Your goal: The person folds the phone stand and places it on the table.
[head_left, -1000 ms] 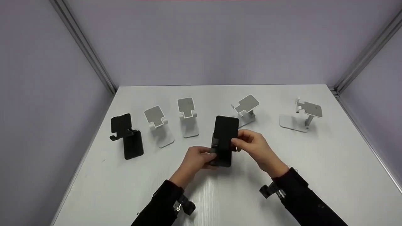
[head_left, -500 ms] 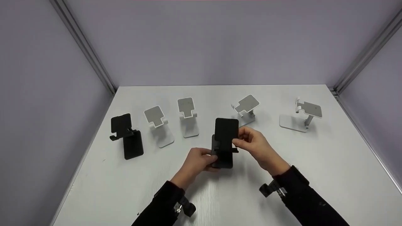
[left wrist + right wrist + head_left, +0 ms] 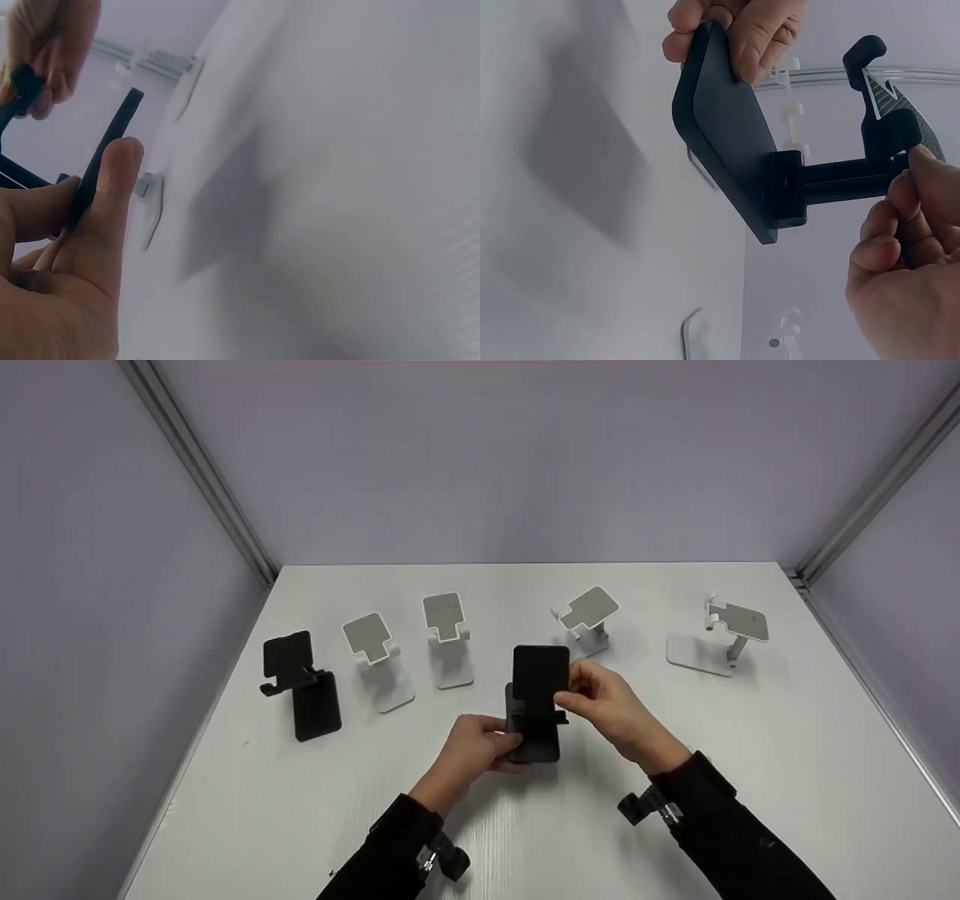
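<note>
A black phone stand [image 3: 541,673] is held off the table between both hands in the head view. My left hand [image 3: 474,742] pinches the left edge of its flat base [image 3: 727,112], thumb on top. On the other side, my right hand [image 3: 606,706] pinches the stand near the right edge of its upper plate. In the right wrist view, the right thumb and fingers [image 3: 907,187] grip where the post meets the hooked plate, and the post stands out from the base. From the left wrist, the base [image 3: 112,142] shows edge-on between thumb and fingers.
Another black phone stand [image 3: 316,706] stands at the left. Two white stands, one [image 3: 379,660] left and one [image 3: 448,637] nearer the middle, stand behind the hands. A white stand [image 3: 591,611] is behind the held one; another [image 3: 701,654] is far right. Walls surround the white table [image 3: 225,810].
The upper plate has come down slightly in view, and its hooks now show at the lower edge. The left hand has shifted a little right and down. Both hands keep their hold.
</note>
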A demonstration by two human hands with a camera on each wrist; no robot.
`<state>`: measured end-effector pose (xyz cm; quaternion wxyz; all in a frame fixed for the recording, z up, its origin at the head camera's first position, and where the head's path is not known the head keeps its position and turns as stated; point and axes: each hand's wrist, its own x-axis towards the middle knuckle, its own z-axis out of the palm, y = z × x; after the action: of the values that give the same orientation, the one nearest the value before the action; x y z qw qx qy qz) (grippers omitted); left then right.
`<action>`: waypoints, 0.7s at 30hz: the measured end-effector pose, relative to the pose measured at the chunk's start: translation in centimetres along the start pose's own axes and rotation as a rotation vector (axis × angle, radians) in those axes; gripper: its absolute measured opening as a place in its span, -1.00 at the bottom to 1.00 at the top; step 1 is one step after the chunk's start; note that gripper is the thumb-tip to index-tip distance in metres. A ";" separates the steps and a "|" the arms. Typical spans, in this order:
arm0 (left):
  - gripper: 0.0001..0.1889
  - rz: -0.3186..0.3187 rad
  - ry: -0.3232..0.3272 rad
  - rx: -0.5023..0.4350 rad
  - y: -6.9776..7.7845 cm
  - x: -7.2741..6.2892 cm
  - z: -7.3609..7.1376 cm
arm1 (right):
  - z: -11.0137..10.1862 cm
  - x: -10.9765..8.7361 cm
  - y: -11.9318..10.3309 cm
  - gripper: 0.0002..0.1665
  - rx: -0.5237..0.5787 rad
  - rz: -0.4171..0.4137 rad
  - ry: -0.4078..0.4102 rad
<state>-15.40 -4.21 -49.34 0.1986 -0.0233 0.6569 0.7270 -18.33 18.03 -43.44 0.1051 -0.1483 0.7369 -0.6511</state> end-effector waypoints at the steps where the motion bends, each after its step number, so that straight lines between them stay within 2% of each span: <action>1: -0.69 0.000 0.001 0.001 -0.1 0.0 0.0 | 0.0 0.0 0.0 -0.80 -0.006 -0.005 0.003; 6: -0.70 -0.011 0.006 -0.004 -0.2 0.2 0.1 | 0.1 0.2 0.0 -0.80 -0.064 -0.020 0.025; 12: -0.70 -0.010 -0.001 -0.026 -0.1 0.1 0.2 | 0.3 0.3 0.2 -0.78 -0.216 -0.046 0.085; 16: -0.70 -0.014 -0.004 -0.037 -0.1 0.0 0.3 | 0.3 0.5 0.4 -0.78 -0.309 -0.102 0.118; 21: -0.68 -0.022 -0.004 -0.038 0.1 0.0 0.5 | 0.2 0.6 0.8 -0.80 -0.406 -0.213 0.142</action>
<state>-15.32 -3.78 -49.18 0.2072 -0.0329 0.6422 0.7372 -18.93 17.70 -44.27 -0.0482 -0.1968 0.8386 -0.5057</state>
